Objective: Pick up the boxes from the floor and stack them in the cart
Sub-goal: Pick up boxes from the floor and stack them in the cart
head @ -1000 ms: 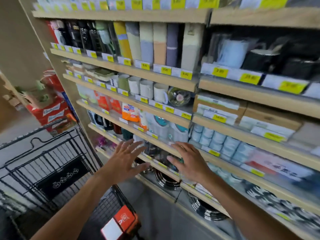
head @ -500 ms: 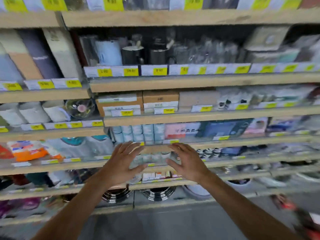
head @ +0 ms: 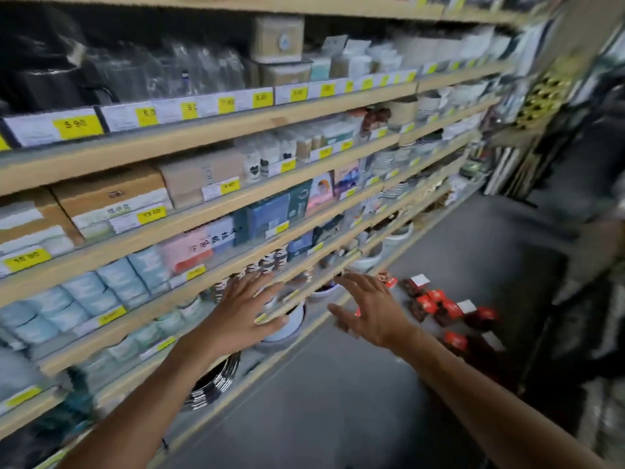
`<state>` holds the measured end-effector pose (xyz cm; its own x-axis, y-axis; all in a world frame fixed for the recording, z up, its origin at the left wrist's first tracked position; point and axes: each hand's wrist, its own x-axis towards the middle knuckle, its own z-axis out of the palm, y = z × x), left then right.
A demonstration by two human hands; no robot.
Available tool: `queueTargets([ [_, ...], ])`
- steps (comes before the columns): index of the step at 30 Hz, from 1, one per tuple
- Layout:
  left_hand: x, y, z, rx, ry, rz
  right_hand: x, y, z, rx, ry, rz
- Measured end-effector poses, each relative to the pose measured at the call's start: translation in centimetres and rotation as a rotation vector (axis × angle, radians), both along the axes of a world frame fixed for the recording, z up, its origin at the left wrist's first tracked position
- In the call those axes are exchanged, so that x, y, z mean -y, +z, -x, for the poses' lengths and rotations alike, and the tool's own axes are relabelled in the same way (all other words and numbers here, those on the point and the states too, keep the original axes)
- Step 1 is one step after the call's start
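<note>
Several small red and dark boxes [head: 446,311] lie scattered on the grey floor at the right, near the foot of the shelving. My left hand [head: 238,314] is stretched forward, fingers spread, holding nothing, in front of the lower shelves. My right hand [head: 370,309] is also spread and holds nothing, just left of the nearest boxes and above the floor. The cart is out of view.
Long wooden shelves [head: 216,211] with yellow price tags fill the left and centre, packed with cups, bowls and cartons. Grey floor [head: 338,401] runs along their base. Dark blurred shapes [head: 588,198] stand at the far right of the aisle.
The view has swung right along the shelves. The cart has dropped out of sight and the boxes on the floor have come into view. Both hands stay spread and hold nothing.
</note>
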<state>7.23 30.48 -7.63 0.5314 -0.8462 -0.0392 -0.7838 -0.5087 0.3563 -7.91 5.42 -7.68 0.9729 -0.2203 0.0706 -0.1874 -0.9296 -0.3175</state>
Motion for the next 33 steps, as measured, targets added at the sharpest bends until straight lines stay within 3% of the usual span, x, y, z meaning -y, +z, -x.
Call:
queueTargets([
  [13,23.0,1.2,5.4,0.100,-0.328,-0.007,17.8,0.3,13.2,0.028,-0.393,0.030],
  [25,42.7,-1.8,13.3,0.016,-0.550,-0.024,31.7,-1.7,23.0,0.023,-0.663,-0.110],
  [33,52.2,-5.1,14.0,-0.029,-0.684,-0.060,37.2,-3.8,26.8,-0.031,-0.832,-0.096],
])
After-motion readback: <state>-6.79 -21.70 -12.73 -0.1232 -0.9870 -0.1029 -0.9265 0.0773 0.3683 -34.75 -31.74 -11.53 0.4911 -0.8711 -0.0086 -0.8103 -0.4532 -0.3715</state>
